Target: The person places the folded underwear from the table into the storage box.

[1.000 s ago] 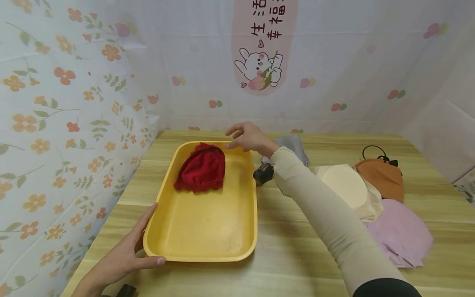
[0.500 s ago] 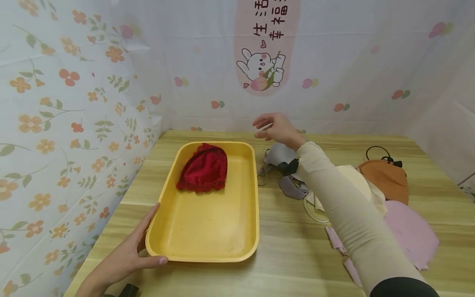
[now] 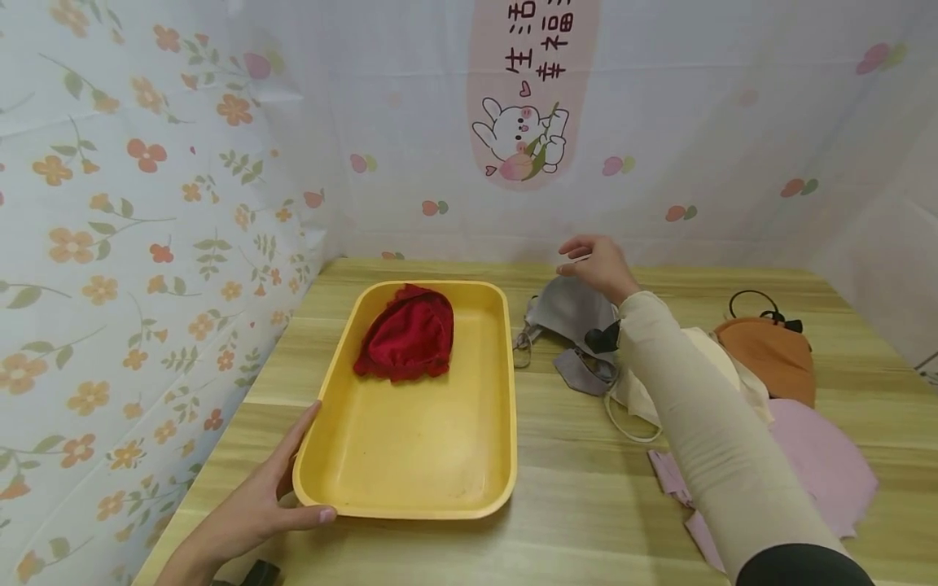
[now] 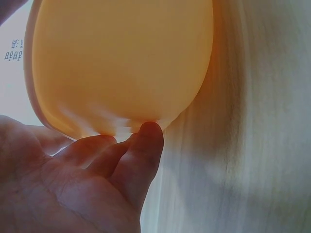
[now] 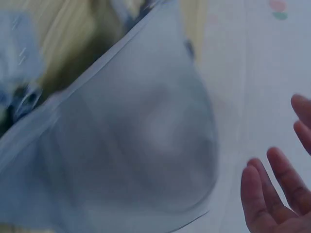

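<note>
A shallow yellow tray (image 3: 410,456) stands on the table at centre-left in the head view. Inside, near its far left corner, lies a dark red folded bra (image 3: 410,335) with a scalloped edge. My left hand (image 3: 252,509) holds the near left corner, fingers along the side and thumb at the front rim. In the left wrist view its fingertips (image 4: 148,131) touch the tray's outer wall. My right hand (image 3: 601,267), fingers apart and holding nothing, hovers over the far end of a grey bra (image 3: 567,313). That bra's cup (image 5: 146,126) fills much of the right wrist view.
To the right lie a cream bra (image 3: 707,350), an orange-brown bra (image 3: 769,354) with a black strap, and a pink bra (image 3: 824,464), partly covered by my right sleeve (image 3: 718,439). Printed cloth walls (image 3: 410,122) rise behind and to the left.
My right hand has moved right, from above the tray's far right corner to over the grey bra, uncovering more of it. My left hand stays on the tray corner; the red bra keeps its place.
</note>
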Demonstrator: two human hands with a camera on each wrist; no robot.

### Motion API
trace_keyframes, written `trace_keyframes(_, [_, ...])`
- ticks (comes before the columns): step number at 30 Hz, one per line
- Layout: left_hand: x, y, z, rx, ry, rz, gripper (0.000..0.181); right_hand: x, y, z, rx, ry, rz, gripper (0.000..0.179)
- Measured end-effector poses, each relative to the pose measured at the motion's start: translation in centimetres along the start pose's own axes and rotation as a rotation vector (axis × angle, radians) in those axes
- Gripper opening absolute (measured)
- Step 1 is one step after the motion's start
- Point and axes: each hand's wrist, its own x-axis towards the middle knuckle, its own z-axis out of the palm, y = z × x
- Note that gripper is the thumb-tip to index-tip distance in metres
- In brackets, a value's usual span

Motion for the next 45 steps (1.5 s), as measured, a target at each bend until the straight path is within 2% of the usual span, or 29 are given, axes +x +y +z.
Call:
trace_keyframes(4, [0.0, 0.0, 0.1, -0.004, 0.001, -0.005, 0.111, -0.2, 1.1, -0.3, -0.034, 0.068, 0.022, 0.039])
trace_keyframes(10, [0.0, 0.1, 0.1, -0.004, -0.001, -0.013, 0.111, -0.3, 1.9, -0.3, -0.009, 0.143, 0.067, 0.041])
trace_keyframes(16, [-0.1, -0.1, 0.1, -0.010, 0.003, -0.020, 0.111, -0.4, 2.5, 0.0, 0.015, 0.205, 0.150, 0.041])
trace_keyframes(23, [-0.1, -0.1, 0.1, -0.002, 0.003, -0.016, 0.111, -0.7, 3.5, 0.2, 0.092, 0.141, 0.224, 0.043])
trace_keyframes(30, [0.0, 0.0, 0.1, 0.001, 0.006, -0.011, 0.112, -0.5, 4.4, 0.2, 0.037, 0.086, 0.249, 0.046])
trace_keyframes(39, [-0.1, 0.0, 0.3, 0.002, 0.016, 0.003, 0.112, -0.2, 5.2, 0.9, 0.004, 0.074, 0.237, 0.041])
trace_keyframes(45, [-0.1, -0.1, 0.2, 0.002, 0.018, 0.003, 0.112, -0.2, 5.6, 1.4, 0.022, 0.091, 0.239, 0.043])
